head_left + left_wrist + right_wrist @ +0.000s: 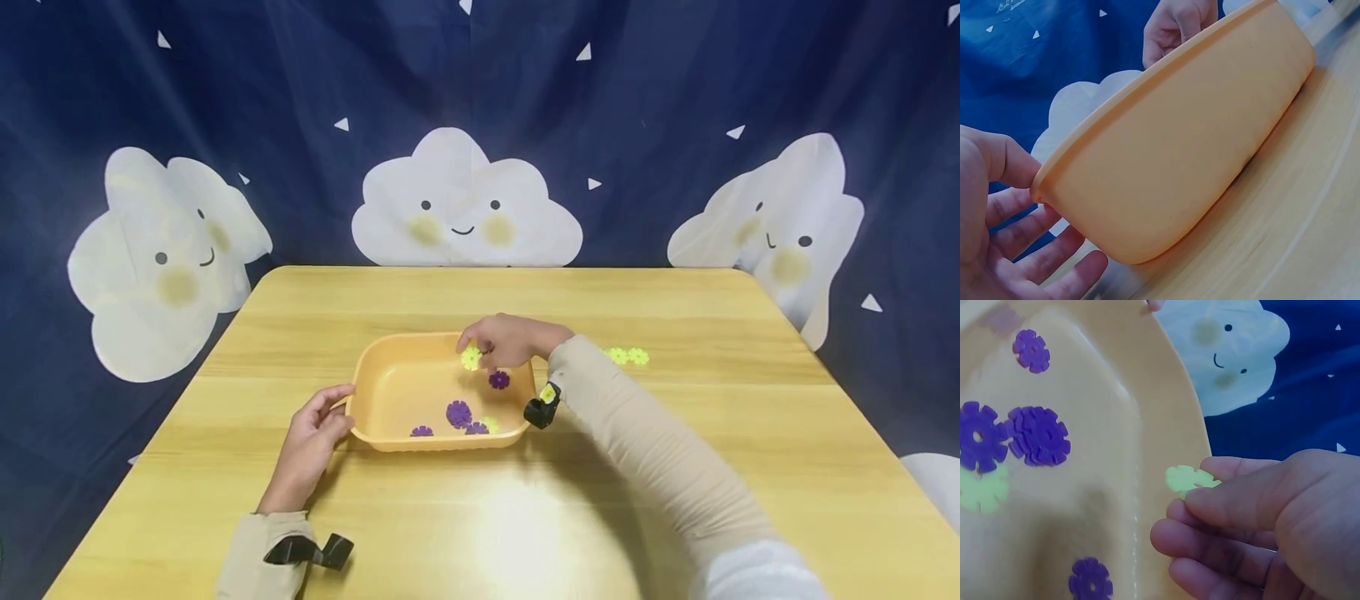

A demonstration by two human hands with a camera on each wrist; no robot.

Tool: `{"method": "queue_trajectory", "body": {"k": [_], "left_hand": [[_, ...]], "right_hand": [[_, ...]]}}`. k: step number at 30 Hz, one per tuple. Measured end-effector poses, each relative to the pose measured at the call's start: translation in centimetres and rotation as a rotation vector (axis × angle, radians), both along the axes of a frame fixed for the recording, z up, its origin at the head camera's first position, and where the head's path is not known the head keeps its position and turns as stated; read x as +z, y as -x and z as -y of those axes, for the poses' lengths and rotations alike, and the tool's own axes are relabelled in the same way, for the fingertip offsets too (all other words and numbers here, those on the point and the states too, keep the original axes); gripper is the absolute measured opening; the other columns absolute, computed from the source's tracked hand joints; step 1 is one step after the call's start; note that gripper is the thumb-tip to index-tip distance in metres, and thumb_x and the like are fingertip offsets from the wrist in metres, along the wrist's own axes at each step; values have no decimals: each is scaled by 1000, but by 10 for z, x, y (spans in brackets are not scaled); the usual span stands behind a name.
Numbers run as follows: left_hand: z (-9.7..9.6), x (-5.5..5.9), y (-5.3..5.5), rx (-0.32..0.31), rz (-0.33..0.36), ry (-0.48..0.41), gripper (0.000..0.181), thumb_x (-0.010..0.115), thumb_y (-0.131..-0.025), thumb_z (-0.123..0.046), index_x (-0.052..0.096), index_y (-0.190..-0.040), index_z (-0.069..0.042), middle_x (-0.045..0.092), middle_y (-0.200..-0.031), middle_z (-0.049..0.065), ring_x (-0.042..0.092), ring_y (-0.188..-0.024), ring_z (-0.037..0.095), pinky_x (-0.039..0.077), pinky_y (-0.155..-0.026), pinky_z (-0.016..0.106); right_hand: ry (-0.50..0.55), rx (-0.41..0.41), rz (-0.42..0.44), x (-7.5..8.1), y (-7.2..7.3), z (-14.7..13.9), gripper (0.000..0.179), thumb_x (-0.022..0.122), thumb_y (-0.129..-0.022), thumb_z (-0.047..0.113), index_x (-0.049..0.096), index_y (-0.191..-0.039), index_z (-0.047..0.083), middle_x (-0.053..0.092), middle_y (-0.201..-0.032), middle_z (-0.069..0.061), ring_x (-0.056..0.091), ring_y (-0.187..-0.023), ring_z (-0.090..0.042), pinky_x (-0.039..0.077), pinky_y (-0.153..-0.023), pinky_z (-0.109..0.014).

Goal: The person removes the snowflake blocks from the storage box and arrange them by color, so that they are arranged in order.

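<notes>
A yellow-orange plastic basin stands on the table. My left hand holds its left end, thumb at the rim and fingers by the outer wall in the left wrist view. Over the basin's far right part, my right hand pinches a yellow-green flower-shaped disc between thumb and index finger. Several purple flower-shaped discs lie in the basin, some overlapping. Another yellow-green disc is partly under a purple one. Nearer the right hand lies a single purple disc.
More yellow-green discs lie on the wooden table right of the basin, partly hidden behind the right forearm. A dark blue curtain with white clouds hangs behind the table. Black straps with small mounts sit on both wrists.
</notes>
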State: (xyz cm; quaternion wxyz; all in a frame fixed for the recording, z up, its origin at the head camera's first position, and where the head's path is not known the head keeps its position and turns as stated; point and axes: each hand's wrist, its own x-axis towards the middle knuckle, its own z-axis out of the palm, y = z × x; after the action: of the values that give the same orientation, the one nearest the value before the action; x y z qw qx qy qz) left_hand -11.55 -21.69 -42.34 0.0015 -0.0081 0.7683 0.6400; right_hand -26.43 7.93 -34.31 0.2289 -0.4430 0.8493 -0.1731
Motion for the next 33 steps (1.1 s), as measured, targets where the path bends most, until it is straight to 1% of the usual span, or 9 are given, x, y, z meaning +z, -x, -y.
{"method": "queue_trajectory", "body": {"k": [2,5,7,9,16,25,28,30,33], "left_hand": [[-1,0,2,-2,-5,4,43,46,-95,2,42,-138,3,40,-142,17,43,-122,25,48,-85,16],[-1,1,4,-3,-12,13,43,46,-96,1,41,-139,2,38,-145,16,40,-126,27,47,-86,14],[-2,2,6,-3,-18,16,44,46,-96,1,41,-140,2,36,-147,16,38,-129,29,46,-87,13],[-2,3,8,0,-15,10,44,46,-97,1,41,-140,2,36,-148,15,37,-130,30,46,-86,13],[-6,6,9,6,12,-11,44,46,-97,1,41,-140,2,37,-146,13,41,-124,23,47,-83,15],[-6,3,7,11,26,0,45,49,-99,-2,41,-143,0,36,-149,14,40,-128,25,46,-85,13],[-5,2,7,14,23,-2,45,50,-99,-2,41,-143,0,37,-148,15,41,-127,25,46,-86,13],[-5,2,7,12,14,-6,45,50,-99,-1,42,-143,1,37,-148,16,44,-123,22,47,-86,13],[-4,1,4,5,7,3,45,50,-99,-3,41,-143,0,36,-149,17,44,-124,23,47,-86,13]], "right_hand": [[15,-3,-17,1,2,-5,39,62,-92,3,57,-130,1,35,-54,5,31,-51,-6,43,-78,-26],[39,-27,-9,4,4,-12,38,62,-91,0,58,-130,0,44,-56,5,50,-55,-4,46,-86,-27],[59,-45,12,5,6,-16,39,60,-91,-2,57,-130,-1,46,-56,3,64,-66,-9,47,-90,-28],[75,-62,40,6,6,-20,39,59,-92,-3,56,-131,-1,43,-55,3,70,-76,-17,50,-89,-29],[105,-107,81,8,5,-32,39,57,-93,-4,55,-131,-1,46,-57,0,70,-80,-27,51,-73,-27],[128,-188,130,6,5,-43,40,59,-93,-3,56,-132,0,35,-52,3,70,-81,-26,53,-78,-29],[139,-202,131,6,5,-48,40,60,-92,-3,56,-131,1,36,-53,3,67,-70,-25,50,-73,-27],[138,-218,128,5,6,-52,40,60,-91,-2,57,-131,2,43,-56,1,59,-63,-22,48,-69,-26],[158,-258,142,1,4,-59,40,61,-91,-1,57,-131,3,58,-70,-5,55,-65,-22,47,-68,-27]]}}
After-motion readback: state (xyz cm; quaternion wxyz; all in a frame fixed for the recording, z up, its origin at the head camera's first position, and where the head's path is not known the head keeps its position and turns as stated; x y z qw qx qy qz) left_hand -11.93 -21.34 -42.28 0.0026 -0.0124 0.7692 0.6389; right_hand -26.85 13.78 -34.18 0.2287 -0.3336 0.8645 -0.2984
